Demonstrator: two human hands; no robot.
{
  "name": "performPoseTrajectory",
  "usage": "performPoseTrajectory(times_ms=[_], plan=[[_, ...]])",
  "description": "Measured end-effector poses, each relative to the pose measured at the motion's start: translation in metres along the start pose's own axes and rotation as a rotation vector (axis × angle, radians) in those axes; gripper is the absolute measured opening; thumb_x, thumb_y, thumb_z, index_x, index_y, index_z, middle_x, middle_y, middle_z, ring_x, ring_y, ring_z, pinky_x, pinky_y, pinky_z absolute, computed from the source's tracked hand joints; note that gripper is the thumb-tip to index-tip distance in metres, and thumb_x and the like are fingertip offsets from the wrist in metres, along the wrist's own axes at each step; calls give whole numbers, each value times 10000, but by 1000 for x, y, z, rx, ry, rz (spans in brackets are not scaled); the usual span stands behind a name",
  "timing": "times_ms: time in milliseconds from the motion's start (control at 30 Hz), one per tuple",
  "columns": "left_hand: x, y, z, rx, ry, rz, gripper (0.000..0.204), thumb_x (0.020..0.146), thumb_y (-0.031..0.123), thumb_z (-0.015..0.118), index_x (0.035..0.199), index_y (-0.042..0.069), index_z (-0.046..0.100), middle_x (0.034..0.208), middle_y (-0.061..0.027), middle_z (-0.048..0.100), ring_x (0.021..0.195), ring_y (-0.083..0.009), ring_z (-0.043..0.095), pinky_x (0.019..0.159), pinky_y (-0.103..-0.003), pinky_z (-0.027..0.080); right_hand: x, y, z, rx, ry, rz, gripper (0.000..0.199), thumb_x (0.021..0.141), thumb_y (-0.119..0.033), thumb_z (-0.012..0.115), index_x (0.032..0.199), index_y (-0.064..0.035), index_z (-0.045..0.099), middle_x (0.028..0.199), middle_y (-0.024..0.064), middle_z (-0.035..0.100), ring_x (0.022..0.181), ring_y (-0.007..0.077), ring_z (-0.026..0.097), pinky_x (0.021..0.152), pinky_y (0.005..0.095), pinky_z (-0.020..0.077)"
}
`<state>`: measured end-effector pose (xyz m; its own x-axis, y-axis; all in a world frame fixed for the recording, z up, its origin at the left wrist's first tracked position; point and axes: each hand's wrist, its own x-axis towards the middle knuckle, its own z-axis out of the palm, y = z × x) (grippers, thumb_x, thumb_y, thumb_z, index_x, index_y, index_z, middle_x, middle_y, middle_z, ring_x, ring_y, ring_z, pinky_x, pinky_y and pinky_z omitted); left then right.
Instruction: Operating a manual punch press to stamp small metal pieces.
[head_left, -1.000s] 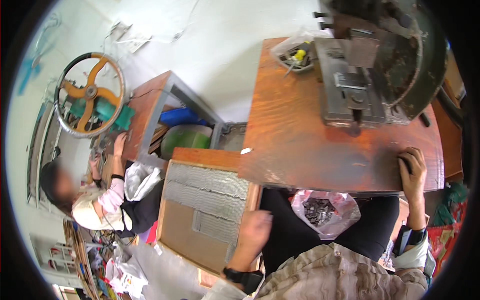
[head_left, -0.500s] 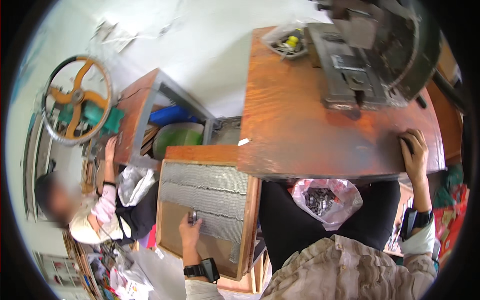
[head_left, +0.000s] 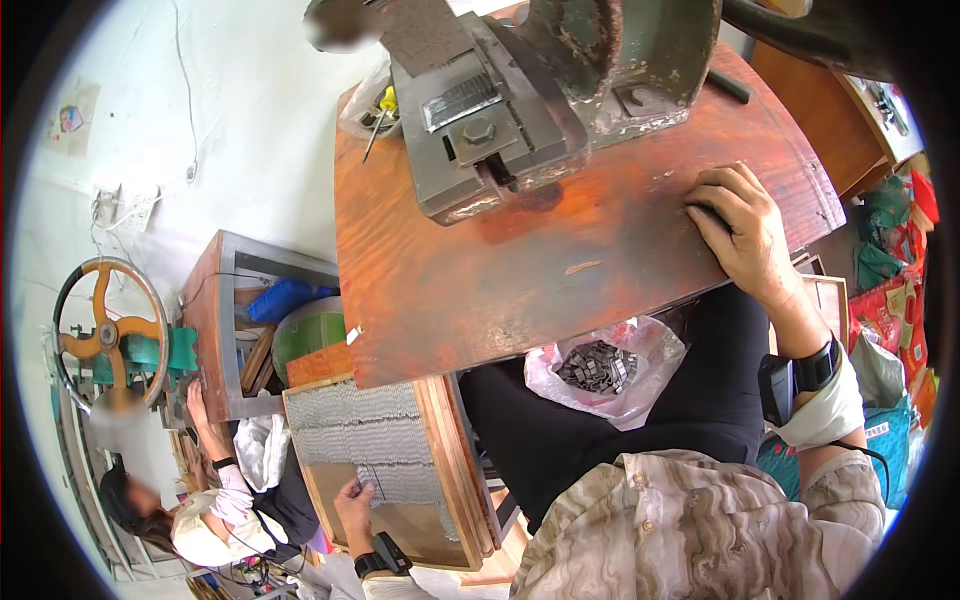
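Small metal pieces [head_left: 365,440] lie in close, wavy rows just beyond and to the right of my left hand [head_left: 354,510], inside a shallow wooden tray [head_left: 410,530]. The tray's bare brown bottom shows around that hand. My left fingers are bent, their tips at the near edge of the rows; I can't make out whether they pinch a piece.

My right hand [head_left: 742,225] rests on the wooden tabletop [head_left: 620,235], near its right-hand side. Its fingers are curled under and the thumb reaches toward them; whatever might be inside the curl is hidden from me. A black band with a box-like device sits on each wrist.

To the left of my right hand and a little farther off, a heavy metal machine [head_left: 490,150] stands on the tabletop, a bolt on its flat bed. Beyond its left side a yellow-handled screwdriver [head_left: 388,100] sticks out of a container.

Between my hands, below the table edge, a pale plastic bag [head_left: 655,380] gapes at my lap, with loose grey metal parts [head_left: 598,368] heaped in it.

Well to the left of my left hand sits another person [head_left: 215,525], near a large spoked handwheel [head_left: 107,337].
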<state>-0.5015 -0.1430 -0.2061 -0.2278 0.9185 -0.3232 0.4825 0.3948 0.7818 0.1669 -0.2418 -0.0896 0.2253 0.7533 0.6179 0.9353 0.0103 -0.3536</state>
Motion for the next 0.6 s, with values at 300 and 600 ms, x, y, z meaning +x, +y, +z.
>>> performPoseTrajectory(times_ms=[300,600], plan=[[-7,23,7,387,-12,152,372,709,28,733,1047,-87,630,853,-110,680,731,-142,623,674,-262,506,-3,3,2,-15,16,11,109,727,-29,661,825,2,622,898,124,607,871,309,569,768,375,477],[-1,7,7,588,39,313,452,648,154,751,1043,-40,649,785,-166,679,679,-211,645,677,-307,508,-4,4,6,25,-20,29,90,769,12,608,853,36,588,933,149,576,878,316,560,789,355,453]])
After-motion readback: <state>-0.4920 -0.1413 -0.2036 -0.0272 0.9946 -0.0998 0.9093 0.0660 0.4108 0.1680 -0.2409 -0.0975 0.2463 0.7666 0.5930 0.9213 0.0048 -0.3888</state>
